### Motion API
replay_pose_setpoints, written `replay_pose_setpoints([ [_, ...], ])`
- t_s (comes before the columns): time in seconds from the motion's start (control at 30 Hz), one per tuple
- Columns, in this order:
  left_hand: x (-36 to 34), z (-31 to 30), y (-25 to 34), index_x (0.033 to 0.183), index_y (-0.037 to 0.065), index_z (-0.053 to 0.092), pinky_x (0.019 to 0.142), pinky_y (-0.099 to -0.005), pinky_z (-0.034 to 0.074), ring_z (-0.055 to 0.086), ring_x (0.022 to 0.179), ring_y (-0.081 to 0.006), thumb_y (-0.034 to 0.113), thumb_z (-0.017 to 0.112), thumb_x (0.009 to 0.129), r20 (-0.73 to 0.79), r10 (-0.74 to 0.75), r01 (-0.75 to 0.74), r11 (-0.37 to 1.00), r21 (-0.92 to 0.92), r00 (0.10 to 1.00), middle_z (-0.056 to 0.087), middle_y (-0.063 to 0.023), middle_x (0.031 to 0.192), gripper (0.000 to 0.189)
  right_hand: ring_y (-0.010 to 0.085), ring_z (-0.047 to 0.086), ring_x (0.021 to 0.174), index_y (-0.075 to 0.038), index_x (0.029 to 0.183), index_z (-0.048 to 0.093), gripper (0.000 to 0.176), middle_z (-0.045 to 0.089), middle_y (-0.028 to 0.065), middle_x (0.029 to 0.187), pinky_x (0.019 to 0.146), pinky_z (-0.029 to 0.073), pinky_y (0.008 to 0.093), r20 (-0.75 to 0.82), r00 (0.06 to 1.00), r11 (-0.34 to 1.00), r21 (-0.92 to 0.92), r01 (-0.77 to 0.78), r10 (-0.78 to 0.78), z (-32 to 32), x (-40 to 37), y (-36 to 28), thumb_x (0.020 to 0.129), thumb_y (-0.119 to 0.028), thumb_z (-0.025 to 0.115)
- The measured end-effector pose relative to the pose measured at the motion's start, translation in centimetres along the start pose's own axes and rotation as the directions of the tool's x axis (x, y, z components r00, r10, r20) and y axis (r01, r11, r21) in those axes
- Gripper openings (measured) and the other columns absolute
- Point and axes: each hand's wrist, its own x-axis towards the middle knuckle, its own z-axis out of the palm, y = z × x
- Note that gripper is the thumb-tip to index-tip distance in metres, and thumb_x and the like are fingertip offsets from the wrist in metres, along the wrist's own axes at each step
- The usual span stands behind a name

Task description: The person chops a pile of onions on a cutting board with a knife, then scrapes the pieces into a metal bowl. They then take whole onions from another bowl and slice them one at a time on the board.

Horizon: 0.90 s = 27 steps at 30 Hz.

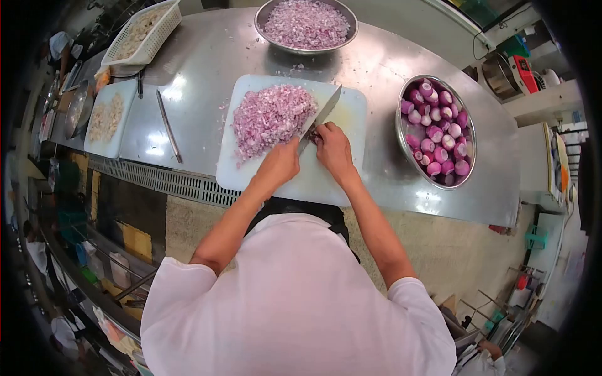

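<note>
Chopping is well advanced: a far bowl point(258, 24) is heaped with diced onion and a large pile point(271, 118) covers the left of the board point(342, 116). A side bowl point(399, 125) of peeled whole onions point(439, 135) is left to cut. The left hand point(279, 164) is closed on the handle of the knife point(323, 116), blade angled across the board. The right hand point(334, 150), fingers curled together, pins an onion piece point(312, 135) against the blade, just beside the pile.
</note>
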Motion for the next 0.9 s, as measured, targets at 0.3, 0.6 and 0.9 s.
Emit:
replay_pose_setpoints([
  [0.3,1.3,0.2,0.1,0.103,-0.005,0.056,0.067,-0.0590,0.047,0.060,0.073,-0.0515,-0.001,0.051,0.083,-0.009,0.041,-0.041,0.999,0.000,0.999,0.060,-0.0327,0.071,0.021,0.0384,0.060,0.088,-0.001,0.093,0.063,0.015,0.059,0.0172,0.091,0.077,0.050,0.0468,-0.017,1.000,1.000,0.013,-0.022,0.023,0.0,-0.5,0.3,0.079,0.001,0.062],
  [0.6,1.2,-0.8,1.8,0.101,-0.006,0.056,0.070,-0.0593,0.048,0.061,0.075,-0.0517,-0.002,0.052,0.082,0.015,0.028,-0.028,0.999,0.032,0.999,0.060,-0.0344,0.073,0.020,0.0388,0.058,0.087,0.000,0.089,0.061,0.009,0.058,0.0175,0.089,0.076,0.049,0.0477,-0.085,0.996,0.997,0.070,0.011,-0.005,-0.2,-0.3,0.6,0.079,0.001,0.061],
  [0.9,0.9,-1.0,2.5,0.109,-0.006,0.055,0.069,-0.0589,0.048,0.062,0.076,-0.0510,-0.001,0.051,0.084,0.064,0.012,-0.016,0.998,0.054,0.998,0.061,-0.0339,0.075,0.026,0.0382,0.058,0.085,0.000,0.087,0.060,0.009,0.059,0.0167,0.087,0.075,0.049,0.0475,-0.130,0.992,0.998,0.066,0.010,-0.001,0.5,-1.1,1.0,0.079,0.003,0.060],
])
